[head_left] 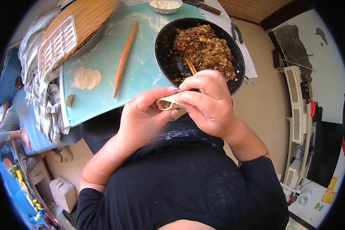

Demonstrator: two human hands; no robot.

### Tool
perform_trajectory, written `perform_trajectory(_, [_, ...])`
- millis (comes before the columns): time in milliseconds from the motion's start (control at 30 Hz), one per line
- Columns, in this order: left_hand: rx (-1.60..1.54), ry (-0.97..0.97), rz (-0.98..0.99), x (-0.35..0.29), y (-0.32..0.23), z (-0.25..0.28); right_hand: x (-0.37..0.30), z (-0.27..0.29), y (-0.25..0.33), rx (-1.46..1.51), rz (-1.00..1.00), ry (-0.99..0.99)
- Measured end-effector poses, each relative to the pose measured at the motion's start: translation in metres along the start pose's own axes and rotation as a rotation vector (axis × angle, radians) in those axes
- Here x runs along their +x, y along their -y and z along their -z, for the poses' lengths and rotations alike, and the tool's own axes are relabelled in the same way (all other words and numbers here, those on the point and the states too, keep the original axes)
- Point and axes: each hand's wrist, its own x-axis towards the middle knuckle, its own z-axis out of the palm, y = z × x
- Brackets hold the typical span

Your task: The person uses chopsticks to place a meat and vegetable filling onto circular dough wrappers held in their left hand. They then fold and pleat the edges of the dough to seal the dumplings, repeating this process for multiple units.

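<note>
In front of my body, my left hand (pixel 142 115) cradles a partly folded dumpling (pixel 165 104), thumb and fingers on its near and far sides. Meat filling shows through the open end of its wrapper. My right hand (pixel 211 103) pinches the dumpling's right side with thumb and fingertips. Behind that hand, a black pan (pixel 161 59) holds a mound of chopped filling (pixel 207 48). Chopsticks (pixel 190 66) reach into the filling; their other ends are hidden by my right hand, so I cannot tell whether it also holds them.
On the teal mat (pixel 103 57) are a rolling pin (pixel 125 59), overlapping round wrappers (pixel 87 78) and a small dough piece (pixel 69 100). A bowl of flour (pixel 165 4) stands at the back. At left are a woven tray (pixel 88 19) and white rack (pixel 59 44). Another person's foot (pixel 25 138) shows farther left.
</note>
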Motion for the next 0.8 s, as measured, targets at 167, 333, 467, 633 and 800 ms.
perform_trajectory(167, [-0.247,-0.010,-0.010,0.001,0.002,-0.001,-0.011,0.004,-0.003,0.184,-0.275,-0.169])
perform_trajectory(333, [-0.302,-0.058,-0.072,0.001,0.008,0.002,-0.016,0.008,0.003,0.164,-0.289,-0.044])
perform_trajectory(467, [-0.322,-0.081,-0.119,0.001,0.010,0.001,-0.013,0.005,0.009,0.378,-0.483,-0.105])
perform_trajectory(633, [-0.353,-0.023,-0.205,0.000,0.019,0.000,-0.013,-0.001,0.010,0.247,-0.337,-0.113])
perform_trajectory(800, [-0.185,-0.058,-0.273,0.000,0.019,-0.005,-0.013,-0.002,0.009,0.075,-0.213,-0.105])
